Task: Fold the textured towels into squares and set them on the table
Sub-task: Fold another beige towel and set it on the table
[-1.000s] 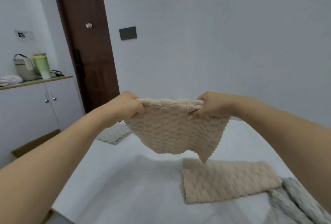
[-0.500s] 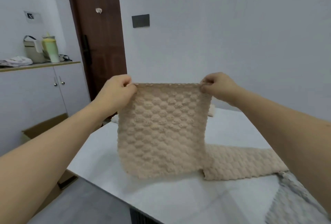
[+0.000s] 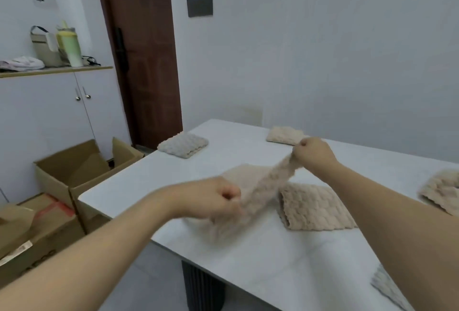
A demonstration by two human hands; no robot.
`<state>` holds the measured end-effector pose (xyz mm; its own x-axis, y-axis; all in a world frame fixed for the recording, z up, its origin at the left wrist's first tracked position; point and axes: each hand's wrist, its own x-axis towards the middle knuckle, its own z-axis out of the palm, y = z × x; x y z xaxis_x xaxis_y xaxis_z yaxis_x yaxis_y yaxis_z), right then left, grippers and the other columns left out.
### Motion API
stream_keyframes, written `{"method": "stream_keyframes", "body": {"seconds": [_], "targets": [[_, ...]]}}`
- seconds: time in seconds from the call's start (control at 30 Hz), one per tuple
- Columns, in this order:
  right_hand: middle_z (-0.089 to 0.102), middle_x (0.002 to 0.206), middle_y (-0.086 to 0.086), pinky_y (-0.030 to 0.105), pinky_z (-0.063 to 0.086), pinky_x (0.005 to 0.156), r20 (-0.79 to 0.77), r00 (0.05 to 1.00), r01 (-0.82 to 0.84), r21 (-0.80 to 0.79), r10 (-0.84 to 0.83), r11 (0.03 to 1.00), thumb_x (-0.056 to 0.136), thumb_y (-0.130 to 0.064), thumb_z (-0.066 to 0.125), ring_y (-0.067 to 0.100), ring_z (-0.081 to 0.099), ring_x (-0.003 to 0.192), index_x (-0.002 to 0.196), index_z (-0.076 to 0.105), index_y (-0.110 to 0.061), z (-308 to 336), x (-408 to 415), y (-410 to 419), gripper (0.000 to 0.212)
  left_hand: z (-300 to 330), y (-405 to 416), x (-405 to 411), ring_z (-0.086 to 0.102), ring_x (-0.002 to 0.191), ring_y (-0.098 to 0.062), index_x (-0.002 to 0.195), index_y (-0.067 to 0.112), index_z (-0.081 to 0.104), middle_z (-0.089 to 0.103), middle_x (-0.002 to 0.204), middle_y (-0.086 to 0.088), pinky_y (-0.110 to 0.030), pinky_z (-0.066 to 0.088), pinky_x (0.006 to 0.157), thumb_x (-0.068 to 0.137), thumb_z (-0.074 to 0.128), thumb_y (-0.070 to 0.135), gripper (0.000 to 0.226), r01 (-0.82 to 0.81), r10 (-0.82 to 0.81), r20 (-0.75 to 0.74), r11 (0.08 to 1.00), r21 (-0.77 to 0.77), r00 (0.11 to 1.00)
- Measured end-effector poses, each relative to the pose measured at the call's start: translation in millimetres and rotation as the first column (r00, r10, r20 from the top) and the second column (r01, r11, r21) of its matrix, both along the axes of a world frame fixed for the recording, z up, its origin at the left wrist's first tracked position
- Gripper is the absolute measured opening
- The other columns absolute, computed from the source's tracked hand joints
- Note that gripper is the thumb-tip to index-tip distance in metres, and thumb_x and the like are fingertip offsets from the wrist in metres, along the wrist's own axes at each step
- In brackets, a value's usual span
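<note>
Beige bubble-textured towel [image 3: 258, 189] is stretched between both hands over the white table [image 3: 285, 256], and it's pretty motion-blurred so the lower part just smears down onto the tabletop. Left hand [image 3: 213, 197] is nearer the table's front-left edge, fingers curled into a fist pinching one end of the towel. Right hand [image 3: 314, 153] is further back and higher, fingers also curled tight round the other end, so the cloth runs diagonally between them.

Just right of the held towel there's a folded beige towel [image 3: 318, 207] lying flat on the table. Further back sit a folded grey square [image 3: 183, 145] near the far-left corner and a folded beige square [image 3: 285, 134] behind the right hand. Another beige towel [image 3: 442, 190] pokes in at the right edge, looks rumpled.

Off the table: open cardboard boxes [image 3: 74, 176] on the floor at left, white cabinet [image 3: 49, 111], brown door [image 3: 146, 57].
</note>
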<state>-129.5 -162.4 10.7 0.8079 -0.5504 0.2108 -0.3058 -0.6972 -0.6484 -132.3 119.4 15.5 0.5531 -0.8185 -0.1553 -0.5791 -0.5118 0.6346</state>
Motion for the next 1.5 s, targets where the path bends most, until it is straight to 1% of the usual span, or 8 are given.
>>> {"method": "stream_keyframes", "body": {"seconds": [0.1,0.27,0.5,0.7,0.87,1.27,1.43,1.5], "targets": [[0.063,0.08,0.011,0.031,0.042,0.063,-0.231,0.971,-0.07,-0.024,0.063,0.997,0.084,-0.015,0.051,0.025,0.054,0.071,0.079,0.059,-0.005,-29.2,-3.2,-6.8,0.014,-36.9,-4.9,-2.6,0.049,0.064,-0.015,0.067,0.02,0.039,0.044,0.07,0.002,-0.031,0.051,0.066,0.09,0.062,0.034,0.035,0.019,0.007,-0.092,0.963,0.27,0.996],[0.067,0.097,0.016,0.033,0.051,0.067,-0.219,0.967,-0.136,-0.021,0.128,0.991,0.09,-0.011,0.045,0.024,0.059,0.078,0.092,0.064,-0.003,-39.2,16.7,1.1,0.021,-51.0,2.0,11.9,0.056,0.065,-0.019,0.072,0.017,0.043,0.053,0.075,-0.003,-0.033,0.043,0.063,0.091,0.055,0.028,0.025,-0.148,0.193,-0.113,0.935,0.323,0.975],[0.064,0.105,0.005,0.038,0.053,0.082,-0.214,0.958,-0.216,-0.102,0.191,0.971,0.09,-0.011,0.044,0.025,0.06,0.093,0.1,0.064,-0.013,-50.0,78.1,28.9,0.022,-81.1,20.0,72.6,0.047,0.069,-0.018,0.066,0.013,0.042,0.049,0.074,0.0,-0.031,0.035,0.06,0.089,0.049,0.025,0.027,-0.576,0.557,0.239,0.817,0.011,0.795],[0.061,0.11,0.006,0.039,0.047,0.086,-0.123,0.981,-0.173,-0.171,0.153,0.97,0.094,-0.017,0.042,0.026,0.055,0.097,0.103,0.063,-0.014,-106.7,111.2,37.1,0.023,-132.1,18.1,68.5,0.04,0.084,-0.02,0.078,0.022,0.051,0.044,0.086,0.008,-0.036,0.036,0.076,0.089,0.047,0.027,0.012,-0.659,0.654,0.505,0.724,-0.204,0.563],[0.061,0.105,0.007,0.036,0.037,0.078,-0.014,0.996,-0.087,-0.345,0.088,0.935,0.098,-0.027,0.039,0.028,0.052,0.094,0.106,0.061,-0.013,-136.1,112.0,35.7,0.028,-134.6,16.9,75.5,0.039,0.075,-0.018,0.07,0.017,0.043,0.047,0.074,0.004,-0.035,0.03,0.069,0.088,0.046,0.024,0.02,-0.654,0.703,0.435,0.701,-0.285,0.564],[0.064,0.099,-0.007,0.036,0.035,0.081,-0.062,0.977,-0.213,-0.175,0.205,0.961,0.095,-0.027,0.043,0.023,0.05,0.094,0.093,0.063,-0.024,-132.1,118.0,31.7,0.021,-135.3,18.9,72.9,0.031,0.056,-0.018,0.058,0.015,0.026,0.034,0.057,-0.002,-0.035,0.024,0.052,0.077,0.047,0.031,0.032,-0.638,0.703,0.418,0.706,-0.307,0.575],[0.061,0.065,-0.002,0.026,0.042,0.051,0.054,0.958,-0.279,0.414,0.283,0.866,0.097,-0.024,0.047,0.012,0.054,0.049,0.091,0.066,-0.02,-104.6,111.0,24.6,0.021,-131.0,20.7,71.0,0.032,0.056,-0.011,0.06,0.015,0.029,0.038,0.064,0.001,-0.031,0.027,0.055,0.078,0.059,0.008,0.036,-0.557,0.695,0.204,0.688,-0.465,0.689],[0.061,0.066,0.005,0.024,0.044,0.045,-0.017,0.936,-0.302,0.468,0.351,0.83,0.098,-0.019,0.05,0.015,0.054,0.049,0.093,0.066,-0.01,-87.8,110.0,18.5,0.019,-129.4,23.7,70.9,0.033,0.058,-0.01,0.061,0.015,0.03,0.039,0.067,0.001,-0.027,0.028,0.056,0.077,0.06,0.004,0.035,-0.559,0.706,0.14,0.652,-0.511,0.694]]}}
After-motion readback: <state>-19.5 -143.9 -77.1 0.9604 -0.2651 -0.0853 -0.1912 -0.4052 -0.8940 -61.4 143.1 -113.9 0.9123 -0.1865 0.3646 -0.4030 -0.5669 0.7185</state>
